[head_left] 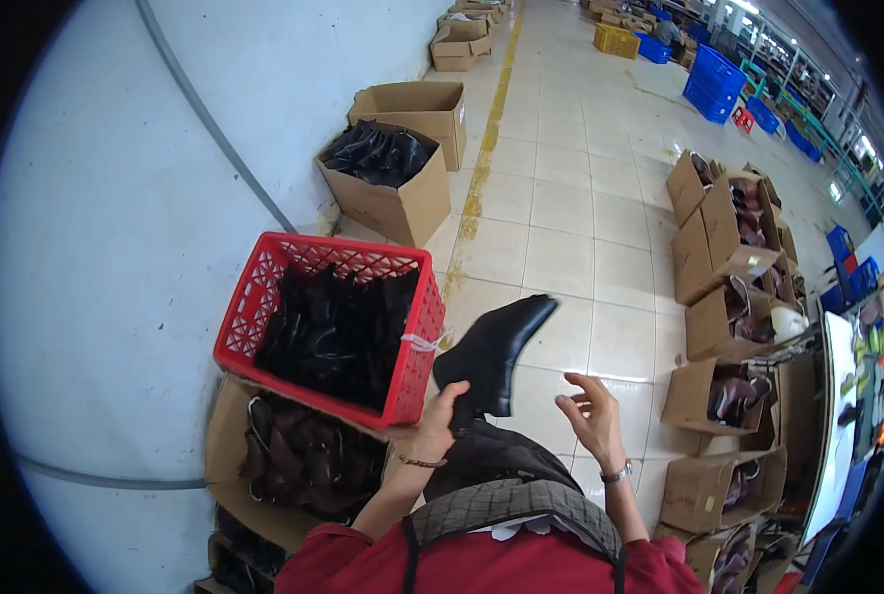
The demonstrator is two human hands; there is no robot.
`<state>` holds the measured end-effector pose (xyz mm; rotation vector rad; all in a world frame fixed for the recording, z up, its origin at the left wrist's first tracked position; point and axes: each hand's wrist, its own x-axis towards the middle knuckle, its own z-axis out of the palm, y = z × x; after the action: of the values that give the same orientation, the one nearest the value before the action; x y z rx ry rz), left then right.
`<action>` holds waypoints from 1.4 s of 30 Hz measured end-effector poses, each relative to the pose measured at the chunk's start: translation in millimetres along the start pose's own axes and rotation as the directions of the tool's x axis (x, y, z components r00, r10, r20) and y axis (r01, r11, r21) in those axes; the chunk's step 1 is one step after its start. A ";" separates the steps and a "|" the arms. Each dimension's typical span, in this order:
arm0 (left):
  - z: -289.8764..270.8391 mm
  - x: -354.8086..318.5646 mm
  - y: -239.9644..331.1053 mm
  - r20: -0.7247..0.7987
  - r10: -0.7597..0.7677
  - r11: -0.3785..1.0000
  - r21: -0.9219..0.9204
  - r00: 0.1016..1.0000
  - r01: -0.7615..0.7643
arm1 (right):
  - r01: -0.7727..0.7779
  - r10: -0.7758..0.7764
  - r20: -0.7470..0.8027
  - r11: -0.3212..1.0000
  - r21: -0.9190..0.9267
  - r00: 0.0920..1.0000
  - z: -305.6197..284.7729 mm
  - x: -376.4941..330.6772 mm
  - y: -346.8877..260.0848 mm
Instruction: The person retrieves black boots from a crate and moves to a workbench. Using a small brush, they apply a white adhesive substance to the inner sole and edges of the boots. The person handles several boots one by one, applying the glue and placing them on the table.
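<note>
My left hand (440, 421) had its fingers clamped on the black leather ankle boot (491, 358), toe slanting up and right. My right hand (592, 416) hovered just right of it, fingers apart, empty.

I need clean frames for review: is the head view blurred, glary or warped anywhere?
Head view: the black boot in the left hand is slightly motion-blurred at its toe; the glossy tiled floor shows ceiling-light glare toward the far end; fisheye bends the wall pipe and darkens the corners; the red crate is sharp.

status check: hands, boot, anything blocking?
Left hand grips black boot at its shaft. Right hand open, empty, beside it. Red crate of dark boots close left; nothing between.
</note>
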<state>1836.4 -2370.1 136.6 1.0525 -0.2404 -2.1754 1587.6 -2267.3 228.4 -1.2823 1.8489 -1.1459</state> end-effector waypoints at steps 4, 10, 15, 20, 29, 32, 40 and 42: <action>-56.9 113.9 50.6 -0.252 -0.051 0.998 -0.047 0.966 0.040 | -0.231 0.203 -0.201 0.965 -0.124 0.958 -2.7 68.1 71.1; -15.6 279.8 199.9 -0.332 -0.006 0.994 -0.102 0.943 -0.029 | -0.514 0.384 -0.361 0.754 -0.408 0.850 27.3 58.6 282.6; 20.9 445.2 350.9 -0.346 0.312 0.940 -0.023 0.885 -0.340 | -0.906 0.910 -0.053 0.403 -0.127 0.412 40.3 35.0 339.3; 18.1 583.4 451.3 -0.187 0.210 0.963 -0.132 0.960 -0.237 | -0.937 0.937 0.037 0.348 -0.021 0.347 30.5 81.5 298.7; 171.3 719.6 672.4 0.205 0.500 0.860 0.001 0.842 -0.511 | -0.950 0.943 0.114 0.308 0.052 0.312 6.8 74.1 267.5; 238.0 741.2 674.9 0.103 0.346 0.920 -0.231 0.933 -0.316 | -0.921 0.920 0.089 0.372 0.112 0.382 21.0 22.1 252.8; 355.5 750.8 425.4 0.018 -0.003 0.936 -0.352 1.000 0.009 | -0.806 0.780 -0.251 0.592 -0.004 0.574 97.0 152.0 175.4; 395.1 700.4 321.3 0.093 -0.158 0.937 -0.300 0.983 0.179 | -0.718 0.675 -0.367 0.696 0.028 0.640 89.6 206.1 117.8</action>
<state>1406.8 -3121.2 103.5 0.8485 0.1628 -2.3098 1542.8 -2469.7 82.0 -0.2934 2.3951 -0.8484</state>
